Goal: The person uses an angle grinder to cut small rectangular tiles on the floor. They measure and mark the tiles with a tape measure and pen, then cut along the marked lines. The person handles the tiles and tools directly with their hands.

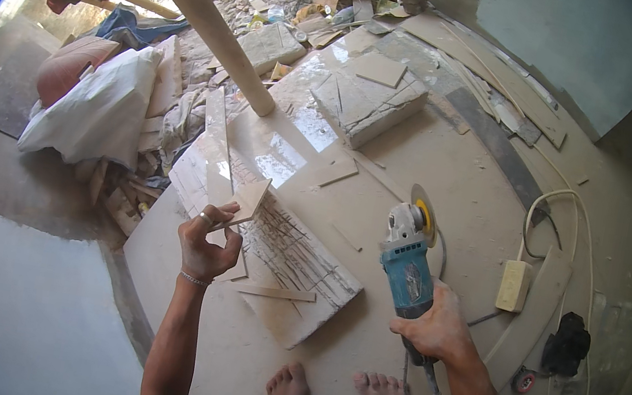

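My left hand (206,243), with a ring and a chain bracelet, pinches a small beige tile piece (247,202) above a scored pale slab (304,273). My right hand (435,324) grips a teal angle grinder (407,278) with a yellow-rimmed disc, held up and tilted; whether it spins I cannot tell. Narrow tile strips (276,292) lie on the slab, and other offcuts (336,172) lie beyond it. My bare feet show at the lower edge, between the slab and the grinder's dangling cord.
A cream power strip (514,285) with looping cables sits right, near a black object (565,345) and a small tape measure (524,380). A cracked block (366,114) lies ahead. A wooden post (210,32), rubble (273,0) and white sacking (90,112) fill the upper left.
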The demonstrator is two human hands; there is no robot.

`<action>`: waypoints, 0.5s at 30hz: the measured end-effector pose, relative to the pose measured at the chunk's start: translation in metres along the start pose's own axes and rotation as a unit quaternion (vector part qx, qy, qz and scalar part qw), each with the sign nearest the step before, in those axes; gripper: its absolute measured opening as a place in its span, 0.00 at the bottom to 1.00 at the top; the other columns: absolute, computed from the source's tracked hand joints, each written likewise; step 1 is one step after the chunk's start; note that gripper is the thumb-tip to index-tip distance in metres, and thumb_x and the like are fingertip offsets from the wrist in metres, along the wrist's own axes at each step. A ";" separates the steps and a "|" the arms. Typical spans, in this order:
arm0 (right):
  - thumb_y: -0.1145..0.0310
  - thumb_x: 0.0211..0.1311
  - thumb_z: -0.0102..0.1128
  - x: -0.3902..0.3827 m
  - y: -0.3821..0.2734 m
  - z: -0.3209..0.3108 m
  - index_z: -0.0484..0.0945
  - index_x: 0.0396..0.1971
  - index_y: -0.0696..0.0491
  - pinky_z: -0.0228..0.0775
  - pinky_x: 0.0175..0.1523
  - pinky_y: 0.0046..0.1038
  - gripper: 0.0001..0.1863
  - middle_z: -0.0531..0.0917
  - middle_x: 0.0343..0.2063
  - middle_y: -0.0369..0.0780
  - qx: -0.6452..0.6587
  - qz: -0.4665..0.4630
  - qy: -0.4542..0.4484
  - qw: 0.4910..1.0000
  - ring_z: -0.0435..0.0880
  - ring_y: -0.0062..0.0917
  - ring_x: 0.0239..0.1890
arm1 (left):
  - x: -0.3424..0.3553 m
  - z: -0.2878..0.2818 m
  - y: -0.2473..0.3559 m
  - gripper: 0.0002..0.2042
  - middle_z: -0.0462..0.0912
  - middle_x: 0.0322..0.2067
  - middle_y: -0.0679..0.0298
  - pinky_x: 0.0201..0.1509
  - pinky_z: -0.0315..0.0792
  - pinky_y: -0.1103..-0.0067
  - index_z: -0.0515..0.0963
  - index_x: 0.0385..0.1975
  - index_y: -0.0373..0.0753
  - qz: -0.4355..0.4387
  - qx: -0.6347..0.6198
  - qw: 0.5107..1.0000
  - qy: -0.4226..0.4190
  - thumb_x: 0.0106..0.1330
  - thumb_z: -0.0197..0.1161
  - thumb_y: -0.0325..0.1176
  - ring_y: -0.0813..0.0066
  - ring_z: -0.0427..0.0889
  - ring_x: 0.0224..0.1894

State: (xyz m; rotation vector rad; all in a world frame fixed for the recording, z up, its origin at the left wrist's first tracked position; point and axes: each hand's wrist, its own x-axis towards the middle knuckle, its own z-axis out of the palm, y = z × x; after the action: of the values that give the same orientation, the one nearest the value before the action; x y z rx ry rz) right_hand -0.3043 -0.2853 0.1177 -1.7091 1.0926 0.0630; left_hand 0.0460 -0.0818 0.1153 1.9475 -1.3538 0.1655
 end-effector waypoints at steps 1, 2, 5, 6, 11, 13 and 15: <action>0.65 0.41 0.80 0.000 -0.001 -0.001 0.80 0.38 0.59 0.83 0.48 0.37 0.24 0.86 0.30 0.46 0.004 0.005 -0.015 1.000 0.88 0.36 0.35 | 0.000 -0.002 -0.001 0.09 0.93 0.40 0.49 0.54 0.88 0.70 0.80 0.35 0.31 -0.009 0.007 1.000 0.003 0.54 0.67 0.17 0.54 0.95 0.49; 0.65 0.42 0.80 0.000 -0.002 -0.002 0.80 0.39 0.60 0.83 0.50 0.38 0.24 0.87 0.32 0.48 0.000 0.019 -0.029 0.999 0.89 0.39 0.38 | 0.001 -0.002 -0.001 0.09 0.93 0.40 0.49 0.54 0.88 0.70 0.81 0.35 0.31 -0.008 0.007 1.000 -0.004 0.54 0.67 0.17 0.54 0.94 0.49; 0.64 0.43 0.79 0.000 -0.003 -0.003 0.80 0.40 0.61 0.82 0.52 0.39 0.25 0.87 0.34 0.49 -0.007 0.017 -0.034 0.999 0.90 0.41 0.40 | 0.001 0.004 0.000 0.09 0.93 0.41 0.48 0.54 0.88 0.71 0.83 0.35 0.31 0.007 -0.014 1.000 0.002 0.54 0.69 0.17 0.55 0.94 0.50; 0.64 0.43 0.79 0.000 -0.003 -0.003 0.80 0.41 0.61 0.82 0.53 0.39 0.25 0.87 0.34 0.49 -0.016 0.016 -0.033 0.999 0.90 0.41 0.41 | 0.001 0.007 0.001 0.09 0.94 0.42 0.49 0.54 0.88 0.71 0.84 0.36 0.31 0.007 -0.022 1.000 0.007 0.54 0.70 0.18 0.55 0.94 0.50; 0.64 0.43 0.79 0.000 -0.004 -0.002 0.80 0.40 0.60 0.82 0.52 0.39 0.25 0.86 0.33 0.48 0.002 0.003 -0.041 0.999 0.89 0.40 0.39 | -0.001 0.015 0.005 0.08 0.94 0.41 0.51 0.54 0.88 0.71 0.86 0.35 0.31 -0.008 -0.030 0.999 0.014 0.55 0.71 0.18 0.56 0.94 0.51; 0.64 0.43 0.79 -0.001 -0.006 -0.003 0.80 0.40 0.60 0.82 0.52 0.38 0.24 0.86 0.33 0.48 0.004 0.003 -0.046 0.999 0.89 0.39 0.39 | 0.000 0.014 0.005 0.08 0.94 0.41 0.51 0.54 0.88 0.71 0.86 0.35 0.31 -0.017 -0.031 0.999 0.018 0.55 0.71 0.18 0.56 0.94 0.51; 0.65 0.42 0.79 -0.001 -0.008 -0.005 0.80 0.39 0.59 0.82 0.51 0.38 0.24 0.86 0.33 0.47 0.001 0.008 -0.052 0.999 0.89 0.39 0.39 | 0.002 0.013 0.006 0.08 0.94 0.41 0.52 0.54 0.88 0.71 0.86 0.35 0.32 -0.017 -0.034 0.999 0.018 0.55 0.71 0.18 0.57 0.94 0.51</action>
State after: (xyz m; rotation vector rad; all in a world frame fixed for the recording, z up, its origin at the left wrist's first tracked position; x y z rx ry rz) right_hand -0.3016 -0.2882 0.1261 -1.6773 1.0288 0.1598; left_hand 0.0379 -0.0921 0.1102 1.9005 -1.2862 0.1355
